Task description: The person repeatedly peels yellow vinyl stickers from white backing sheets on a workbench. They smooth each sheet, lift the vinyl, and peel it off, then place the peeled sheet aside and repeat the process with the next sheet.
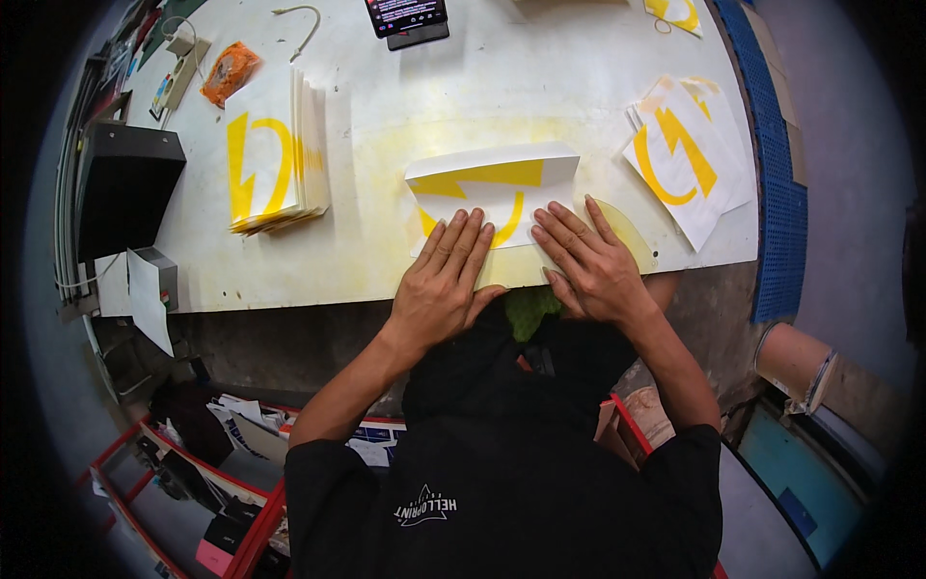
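A white paper sheet with a yellow printed design [502, 176] lies at the table's front edge, its far part folded up and standing a little off the near part. My left hand [446, 275] rests flat with fingers stretched over the sheet's near left portion. At the sheet's right end my right hand [593, 256] lies with its fingers spread, the fingertips on the paper's near edge. Neither hand grips anything. Beside the right hand, a translucent yellowish curved piece [625, 232] lies partly under its fingers.
A thick stack of folded yellow-and-white papers [275, 174] stands to the left. More printed sheets [680, 159] lie fanned at the right. An orange packet [230, 74], a power strip [177, 82] and a phone on a stand [410, 17] sit farther back. A black box [130, 183] borders the table's left.
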### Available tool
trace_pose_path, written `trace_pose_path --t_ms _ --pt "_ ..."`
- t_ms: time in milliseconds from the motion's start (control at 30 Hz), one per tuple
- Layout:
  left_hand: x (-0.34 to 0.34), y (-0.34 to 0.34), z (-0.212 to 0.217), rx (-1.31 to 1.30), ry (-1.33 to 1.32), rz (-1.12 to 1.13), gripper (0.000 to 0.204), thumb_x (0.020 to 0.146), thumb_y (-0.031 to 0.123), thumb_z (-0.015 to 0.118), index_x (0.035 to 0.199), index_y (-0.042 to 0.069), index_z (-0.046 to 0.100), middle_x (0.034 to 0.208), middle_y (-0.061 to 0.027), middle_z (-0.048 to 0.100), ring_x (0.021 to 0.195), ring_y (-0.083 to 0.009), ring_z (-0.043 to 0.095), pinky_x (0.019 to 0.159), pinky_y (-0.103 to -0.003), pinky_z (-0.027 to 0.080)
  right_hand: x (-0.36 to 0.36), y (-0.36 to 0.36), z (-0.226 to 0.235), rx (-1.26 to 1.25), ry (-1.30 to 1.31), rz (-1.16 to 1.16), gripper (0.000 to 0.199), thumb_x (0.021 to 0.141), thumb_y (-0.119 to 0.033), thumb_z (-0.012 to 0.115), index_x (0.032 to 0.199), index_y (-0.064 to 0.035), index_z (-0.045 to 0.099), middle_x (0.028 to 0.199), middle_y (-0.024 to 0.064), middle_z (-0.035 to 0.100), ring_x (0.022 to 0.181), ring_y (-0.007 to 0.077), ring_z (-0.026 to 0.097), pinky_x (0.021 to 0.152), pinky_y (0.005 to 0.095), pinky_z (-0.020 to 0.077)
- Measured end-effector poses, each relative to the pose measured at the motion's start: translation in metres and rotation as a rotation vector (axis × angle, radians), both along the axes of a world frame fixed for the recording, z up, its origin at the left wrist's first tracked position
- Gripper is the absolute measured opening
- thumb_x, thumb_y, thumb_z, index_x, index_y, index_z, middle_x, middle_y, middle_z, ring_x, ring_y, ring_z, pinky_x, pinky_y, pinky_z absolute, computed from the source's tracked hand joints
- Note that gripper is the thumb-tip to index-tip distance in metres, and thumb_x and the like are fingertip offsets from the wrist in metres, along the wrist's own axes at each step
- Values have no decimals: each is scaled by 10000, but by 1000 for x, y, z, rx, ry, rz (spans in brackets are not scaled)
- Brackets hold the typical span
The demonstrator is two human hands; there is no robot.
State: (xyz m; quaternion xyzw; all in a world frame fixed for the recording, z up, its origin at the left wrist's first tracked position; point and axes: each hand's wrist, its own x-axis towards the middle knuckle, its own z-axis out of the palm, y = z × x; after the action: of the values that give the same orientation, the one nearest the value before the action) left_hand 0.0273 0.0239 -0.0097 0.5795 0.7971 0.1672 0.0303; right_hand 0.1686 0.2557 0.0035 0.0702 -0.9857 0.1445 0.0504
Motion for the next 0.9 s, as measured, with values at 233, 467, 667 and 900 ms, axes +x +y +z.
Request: trace_pose_path --t_ms 233,467,667,900 --pt "-1 0 0 15 3 -7 756 972 461 672 1500 -53 503 1574 -250 477 1487 -386 442 1211 -505 372 1 -2 -2 9 11 -26 517 962 -265 633 1423 -33 611 1556 108 536 1508 268 428 1278 604 198" --pt "0 0 3 52 -25 21 725 944 422 722 1475 -36 539 1549 -223 515 1457 -376 478 1188 -497 405 -2 -5 2 -26 71 -69 428 949 -247 677 1324 -42 681 1480 92 604 1455 259 493 1266 634 200" --pt "7 21 4 237 -35 208 382 892 200 789 1224 18 741 1335 -153 690 1255 -341 642 1043 -452 510 -19 -26 -14 -131 280 -268 229 907 -194 758 1098 -68 777 1230 48 714 1240 247 639 1250 630 241" --pt "11 31 1 333 -24 314 249 855 98 802 1099 47 792 1211 -113 743 1146 -312 689 929 -417 525 -27 -36 -10 -100 247 -326 270 865 -142 756 1126 -195 796 1144 53 640 1168 239 623 1242 656 210"
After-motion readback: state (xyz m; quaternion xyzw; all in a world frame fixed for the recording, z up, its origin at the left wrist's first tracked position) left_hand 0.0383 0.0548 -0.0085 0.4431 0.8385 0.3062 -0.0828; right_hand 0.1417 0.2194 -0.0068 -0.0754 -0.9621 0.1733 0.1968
